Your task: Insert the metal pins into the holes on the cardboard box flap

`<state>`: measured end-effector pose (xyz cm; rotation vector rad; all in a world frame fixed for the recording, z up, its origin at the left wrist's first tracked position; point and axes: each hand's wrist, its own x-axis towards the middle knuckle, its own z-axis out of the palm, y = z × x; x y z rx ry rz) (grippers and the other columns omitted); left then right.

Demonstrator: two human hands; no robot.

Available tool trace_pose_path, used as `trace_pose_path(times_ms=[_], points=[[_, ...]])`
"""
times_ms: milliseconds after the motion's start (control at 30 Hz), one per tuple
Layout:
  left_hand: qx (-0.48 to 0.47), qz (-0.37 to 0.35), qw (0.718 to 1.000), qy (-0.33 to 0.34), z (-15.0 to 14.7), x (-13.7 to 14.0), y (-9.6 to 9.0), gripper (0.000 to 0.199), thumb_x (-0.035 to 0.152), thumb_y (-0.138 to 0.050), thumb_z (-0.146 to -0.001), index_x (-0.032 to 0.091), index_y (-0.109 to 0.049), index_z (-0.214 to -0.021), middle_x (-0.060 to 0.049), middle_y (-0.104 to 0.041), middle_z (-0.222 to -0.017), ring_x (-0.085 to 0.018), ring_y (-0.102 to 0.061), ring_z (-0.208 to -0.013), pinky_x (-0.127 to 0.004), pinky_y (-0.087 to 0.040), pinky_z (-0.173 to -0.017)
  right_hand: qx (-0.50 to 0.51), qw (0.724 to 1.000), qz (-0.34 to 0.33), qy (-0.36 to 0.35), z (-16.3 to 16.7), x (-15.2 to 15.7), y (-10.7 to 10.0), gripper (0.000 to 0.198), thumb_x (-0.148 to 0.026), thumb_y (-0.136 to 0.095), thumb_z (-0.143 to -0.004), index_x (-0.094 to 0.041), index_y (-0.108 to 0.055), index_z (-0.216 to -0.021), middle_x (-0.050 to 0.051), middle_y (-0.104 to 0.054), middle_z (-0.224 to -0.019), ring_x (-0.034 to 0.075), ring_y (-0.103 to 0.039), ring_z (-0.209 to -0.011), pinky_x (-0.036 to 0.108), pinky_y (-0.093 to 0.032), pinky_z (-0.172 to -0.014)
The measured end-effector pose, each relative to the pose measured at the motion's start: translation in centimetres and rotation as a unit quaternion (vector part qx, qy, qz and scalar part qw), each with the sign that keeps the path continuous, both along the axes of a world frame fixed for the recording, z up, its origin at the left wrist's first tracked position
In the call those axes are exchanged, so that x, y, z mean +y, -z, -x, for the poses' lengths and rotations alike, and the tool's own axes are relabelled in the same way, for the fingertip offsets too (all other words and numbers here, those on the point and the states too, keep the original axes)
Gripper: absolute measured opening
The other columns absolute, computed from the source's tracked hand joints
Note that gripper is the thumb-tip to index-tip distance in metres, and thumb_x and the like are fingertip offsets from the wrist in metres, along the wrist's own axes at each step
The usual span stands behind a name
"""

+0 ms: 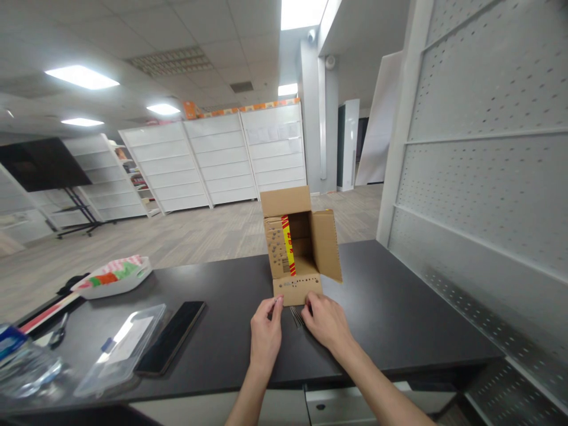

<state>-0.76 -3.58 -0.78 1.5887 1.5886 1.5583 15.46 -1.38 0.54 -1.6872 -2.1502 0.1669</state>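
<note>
An open cardboard box (302, 291) lies on its side on the dark tabletop, its mouth facing me and its flaps spread out. Small holes dot its front flap and left flap. My left hand (266, 331) is closed in a pinch beside the front flap's left corner; a tiny thing may be between thumb and forefinger, too small to name. Just below that flap, several thin metal rods (294, 317) lie on the table. My right hand (327, 320) rests by their right side with fingers curled together; what they hold, if anything, is hidden.
To the left are a black phone (172, 337), a clear plastic case (126, 346), a plastic bottle (26, 364), scissors (59, 332) and a white basket (113, 288) with colourful packets. A perforated metal panel (470, 171) stands along the table's right side.
</note>
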Motion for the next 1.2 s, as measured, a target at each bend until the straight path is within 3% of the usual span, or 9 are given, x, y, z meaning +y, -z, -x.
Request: trace_pose_path(times_ms=[433, 567, 767, 1200], points=[[-0.096, 0.030, 0.994, 0.030, -0.2, 0.6, 0.6, 0.049, 0.056, -0.055, -0.091, 0.016, -0.067, -0.115, -0.013, -0.073, -0.111, -0.021, -0.072, -0.097, -0.033, -0.057, -0.089, -0.009, 1.000, -0.003, 0.002, 0.0, 0.1, 0.1, 0.011, -0.020, -0.047, -0.091, -0.020, -0.058, -0.090, 0.006, -0.071, -0.089, 0.020, -0.066, -0.080, 0.030, -0.030, -0.064], [-0.054, 0.016, 0.998, 0.036, -0.1, 1.2, 0.9, 0.042, 0.048, -0.058, -0.091, 0.017, -0.068, -0.118, -0.013, -0.072, -0.116, -0.021, -0.070, -0.104, -0.033, -0.056, -0.093, -0.011, 1.000, 0.000, 0.004, 0.0, 0.1, 0.0, 0.012, -0.019, -0.047, -0.091, -0.019, -0.059, -0.090, 0.007, -0.072, -0.090, 0.020, -0.066, -0.080, 0.029, -0.030, -0.064], [0.055, -0.035, 0.997, 0.039, -0.4, 2.3, -0.2, 0.027, 0.037, -0.055, -0.093, 0.020, -0.074, -0.104, -0.008, -0.074, -0.102, -0.019, -0.070, -0.095, -0.032, -0.057, -0.087, -0.014, 1.000, -0.008, -0.002, 0.0, 0.2, 0.1, 0.011, -0.020, -0.047, -0.091, -0.019, -0.059, -0.090, 0.007, -0.071, -0.089, 0.020, -0.066, -0.081, 0.029, -0.030, -0.065], [0.213, -0.095, 0.972, 0.026, -1.1, 4.7, -0.2, 0.021, 0.026, -0.054, -0.094, 0.023, -0.074, -0.101, -0.005, -0.077, -0.102, -0.020, -0.071, -0.095, -0.034, -0.054, -0.085, 0.001, 1.000, -0.010, -0.007, -0.1, 0.1, 0.1, 0.011, -0.019, -0.047, -0.091, -0.018, -0.058, -0.089, 0.007, -0.071, -0.089, 0.019, -0.065, -0.081, 0.029, -0.031, -0.066]])
